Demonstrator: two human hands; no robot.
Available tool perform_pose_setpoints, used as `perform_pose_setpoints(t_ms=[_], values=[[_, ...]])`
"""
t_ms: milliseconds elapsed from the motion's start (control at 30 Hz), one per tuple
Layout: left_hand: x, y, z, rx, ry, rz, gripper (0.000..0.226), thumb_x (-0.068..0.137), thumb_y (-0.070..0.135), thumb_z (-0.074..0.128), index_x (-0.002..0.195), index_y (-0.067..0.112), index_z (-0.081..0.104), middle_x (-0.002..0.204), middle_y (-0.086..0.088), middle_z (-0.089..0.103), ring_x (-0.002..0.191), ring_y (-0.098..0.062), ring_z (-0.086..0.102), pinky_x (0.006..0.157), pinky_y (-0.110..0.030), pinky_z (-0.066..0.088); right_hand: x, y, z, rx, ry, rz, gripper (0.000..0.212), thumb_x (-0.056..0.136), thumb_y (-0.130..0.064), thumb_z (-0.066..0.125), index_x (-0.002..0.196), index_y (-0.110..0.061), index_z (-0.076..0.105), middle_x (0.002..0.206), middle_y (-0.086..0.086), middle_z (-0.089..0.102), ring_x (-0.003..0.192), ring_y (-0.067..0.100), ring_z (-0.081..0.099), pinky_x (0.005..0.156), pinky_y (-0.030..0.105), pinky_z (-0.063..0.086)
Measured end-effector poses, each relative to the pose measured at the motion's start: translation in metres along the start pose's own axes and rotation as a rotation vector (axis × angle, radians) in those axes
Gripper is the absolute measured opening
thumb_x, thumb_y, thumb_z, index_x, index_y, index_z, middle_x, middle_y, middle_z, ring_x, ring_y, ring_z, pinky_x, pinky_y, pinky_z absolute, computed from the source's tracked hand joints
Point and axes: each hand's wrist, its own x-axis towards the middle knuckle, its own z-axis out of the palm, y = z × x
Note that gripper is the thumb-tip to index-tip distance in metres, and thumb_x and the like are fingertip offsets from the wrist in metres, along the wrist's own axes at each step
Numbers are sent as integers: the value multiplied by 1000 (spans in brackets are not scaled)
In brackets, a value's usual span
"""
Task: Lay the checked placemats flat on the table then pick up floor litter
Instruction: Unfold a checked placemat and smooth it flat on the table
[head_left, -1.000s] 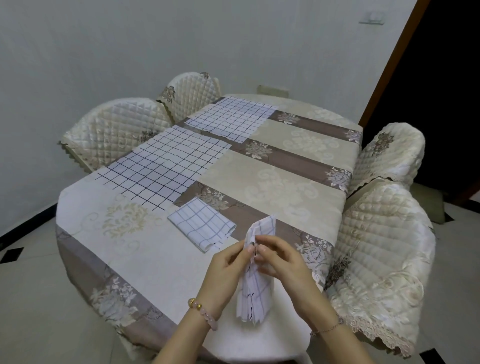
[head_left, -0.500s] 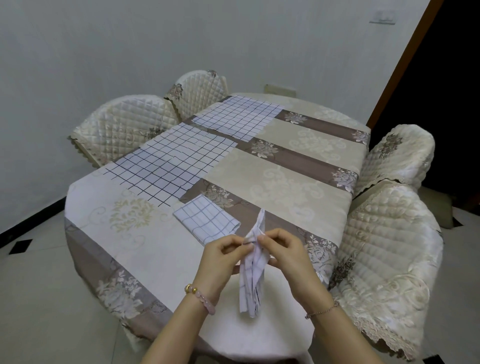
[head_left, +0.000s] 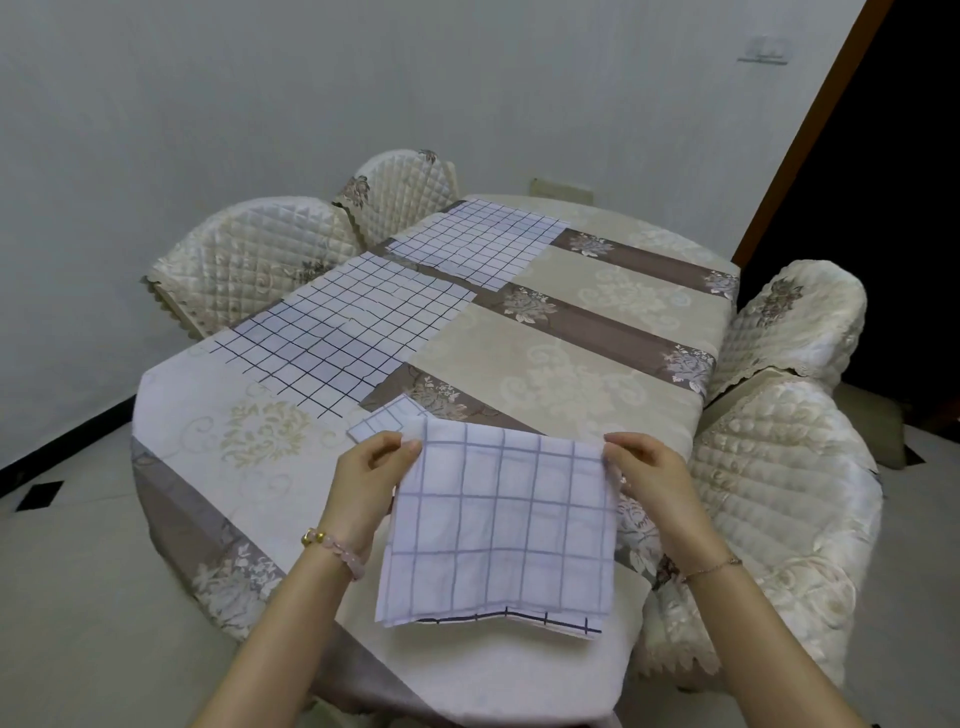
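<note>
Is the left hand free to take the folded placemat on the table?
Probably not: the left hand pinches a corner of the held placemat, which also hides part of the folded placemat.

Hands: left hand (head_left: 370, 475) and right hand (head_left: 647, 467) pinch the held placemat's (head_left: 501, 525) top corners.
Table (head_left: 545, 364): two spread placemats (head_left: 348, 332), one folded placemat (head_left: 384, 421).
</note>
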Motion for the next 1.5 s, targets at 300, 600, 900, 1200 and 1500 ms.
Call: perform_pose_setpoints(t_ms=[300, 600, 900, 1200, 1500], values=[[-17, 13, 40, 74, -277, 111, 11, 81, 10, 68, 71, 10, 65, 48, 14, 54, 47, 6, 46, 46, -7, 34, -36, -18, 45, -71, -343, -260, 32, 96, -18, 71, 104, -48, 65, 116, -28, 67, 106, -17, 61, 99, 13, 47], [-18, 15, 22, 139, -428, -43, 8, 83, 20, 67, 76, 20, 65, 69, 8, 61, 65, -4, 54, 60, -22, 40, -19, -26, 44, 148, -273, -183, 11, 95, -5, 69, 86, -4, 75, 79, -3, 71, 77, 6, 61, 74, 20, 49], [-25, 9, 13, 78, -509, -93, 9, 87, 10, 61, 78, 12, 63, 68, 3, 63, 63, -7, 58, 61, -20, 50, -9, -28, 39, 130, -32, -174, 7, 100, -13, 67, 103, -19, 65, 101, -7, 67, 91, 9, 60, 71, 7, 49], [-24, 17, 46, -31, -342, 12, 14, 88, 14, 59, 91, 2, 65, 86, -7, 70, 78, -13, 66, 68, -27, 55, -59, -13, 67, 200, -344, -114, 27, 87, -39, 75, 113, -36, 70, 111, -13, 77, 109, 7, 71, 92, 25, 57], [-15, 28, 31, -66, -251, 35, 8, 85, 15, 62, 77, 14, 60, 66, 3, 56, 60, -7, 54, 51, -20, 48, -40, -15, 45, 224, -165, -90, 14, 92, -11, 69, 80, -16, 73, 71, -1, 63, 74, 19, 54, 60, 26, 48]])
